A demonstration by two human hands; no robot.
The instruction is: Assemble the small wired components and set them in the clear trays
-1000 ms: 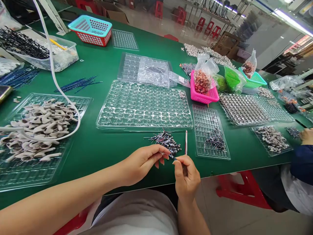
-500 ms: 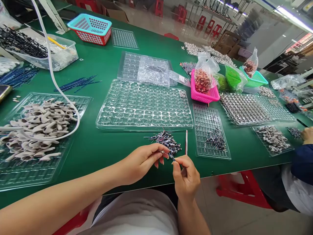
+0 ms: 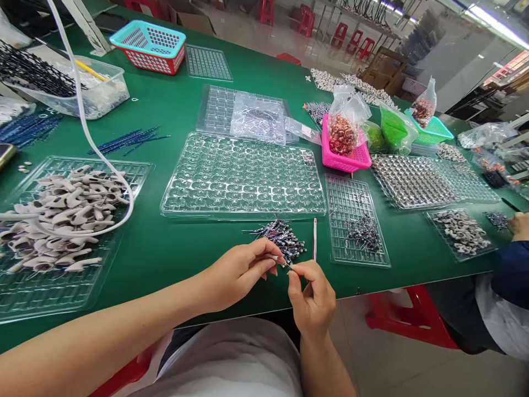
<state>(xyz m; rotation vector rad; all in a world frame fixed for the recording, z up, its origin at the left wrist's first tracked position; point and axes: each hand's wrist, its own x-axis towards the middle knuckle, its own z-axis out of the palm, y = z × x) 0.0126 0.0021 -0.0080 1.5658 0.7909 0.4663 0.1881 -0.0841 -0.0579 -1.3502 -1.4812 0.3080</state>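
Note:
My left hand [image 3: 242,270] pinches a small white stem-like part [image 3: 271,257] between thumb and fingertips. Close beside it, my right hand [image 3: 313,298] is closed at the thumb and forefinger on a small dark wired part [image 3: 289,267]. The ends of the two parts come together between my fingertips; whether they are joined I cannot tell. Just beyond my hands lies a heap of small dark wired parts [image 3: 285,237] on the green table [image 3: 185,248]. A thin white-and-red strip [image 3: 314,240] lies to the right of the heap.
A clear moulded tray [image 3: 243,182] lies ahead. On the left, another tray holds grey-white earphone shells [image 3: 70,209], with a white cable [image 3: 85,121] looped over it. To the right are a tray of dark parts [image 3: 363,237] and a pink basket [image 3: 347,160]. A co-worker's hand [image 3: 519,226] shows far right.
Both hands have shifted very slightly up and left in the view, with the fingertips a little closer together. Each still holds its part.

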